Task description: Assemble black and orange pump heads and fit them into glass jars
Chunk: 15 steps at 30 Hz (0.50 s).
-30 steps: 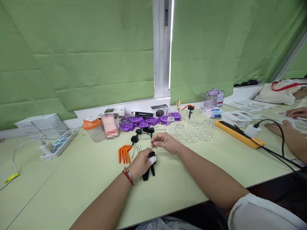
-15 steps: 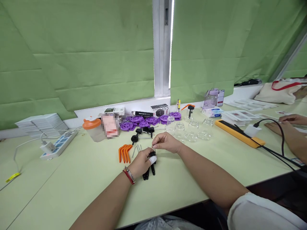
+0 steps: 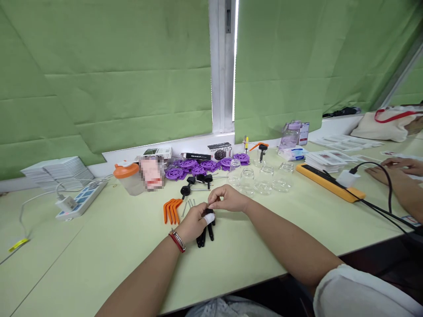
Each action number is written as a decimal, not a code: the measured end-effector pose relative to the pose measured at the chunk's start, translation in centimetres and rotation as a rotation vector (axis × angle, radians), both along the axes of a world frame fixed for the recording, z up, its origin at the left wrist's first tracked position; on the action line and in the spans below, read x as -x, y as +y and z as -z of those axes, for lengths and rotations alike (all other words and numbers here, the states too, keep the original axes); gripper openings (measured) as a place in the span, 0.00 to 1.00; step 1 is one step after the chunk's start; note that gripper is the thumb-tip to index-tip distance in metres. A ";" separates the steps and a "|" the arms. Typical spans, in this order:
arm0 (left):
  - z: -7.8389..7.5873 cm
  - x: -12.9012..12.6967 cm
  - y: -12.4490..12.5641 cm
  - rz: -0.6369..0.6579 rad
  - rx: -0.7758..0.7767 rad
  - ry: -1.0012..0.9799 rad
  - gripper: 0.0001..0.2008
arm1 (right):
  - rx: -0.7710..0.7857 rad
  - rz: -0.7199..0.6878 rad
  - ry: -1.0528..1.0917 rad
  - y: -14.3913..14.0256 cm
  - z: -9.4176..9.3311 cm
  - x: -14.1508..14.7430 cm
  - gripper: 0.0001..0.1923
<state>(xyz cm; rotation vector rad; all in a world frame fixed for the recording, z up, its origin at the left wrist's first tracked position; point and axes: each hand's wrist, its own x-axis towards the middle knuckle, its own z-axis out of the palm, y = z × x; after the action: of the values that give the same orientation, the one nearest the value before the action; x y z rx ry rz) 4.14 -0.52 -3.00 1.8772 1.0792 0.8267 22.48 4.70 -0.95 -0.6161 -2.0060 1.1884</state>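
Observation:
My left hand (image 3: 194,222), with a white bandage on one finger and a red and silver bracelet at the wrist, grips a black plastic part (image 3: 205,236) whose prongs rest on the pale green table (image 3: 99,255). My right hand (image 3: 228,198) pinches something small at the top of that black part; the small piece is hidden by my fingertips. Both hands touch each other over the part. Orange curved pieces (image 3: 171,210) and thin metal pins (image 3: 188,205) lie just left of my hands.
Purple gear-like discs (image 3: 198,167), black knobs (image 3: 194,182), several clear glass jars (image 3: 261,178), an orange-lidded cup (image 3: 127,177) and small boxes line the back. A white power strip (image 3: 79,200) lies left, a yellow one (image 3: 330,185) right. Another person's hands (image 3: 396,174) work at far right.
My right hand has come down and toward my left hand, closing onto the top of the black part. The other person's hands have shifted slightly at the far right.

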 end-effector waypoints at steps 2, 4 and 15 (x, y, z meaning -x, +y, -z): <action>0.0 0.2 0.2 -0.009 0.038 -0.040 0.11 | -0.091 -0.054 -0.074 0.0 -0.3 -0.1 0.11; -0.2 0.3 0.4 -0.032 0.083 -0.109 0.11 | -0.176 -0.092 -0.148 0.0 -0.7 -0.3 0.14; -1.5 0.8 0.2 -0.098 0.092 -0.243 0.14 | -0.395 0.038 -0.508 -1.4 -2.4 1.2 0.28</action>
<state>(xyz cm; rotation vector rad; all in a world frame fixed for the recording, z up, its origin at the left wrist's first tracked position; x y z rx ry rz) 3.35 -0.28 -1.51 1.6108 1.0437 1.0152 21.32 3.31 1.44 -0.8007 -2.5478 0.6138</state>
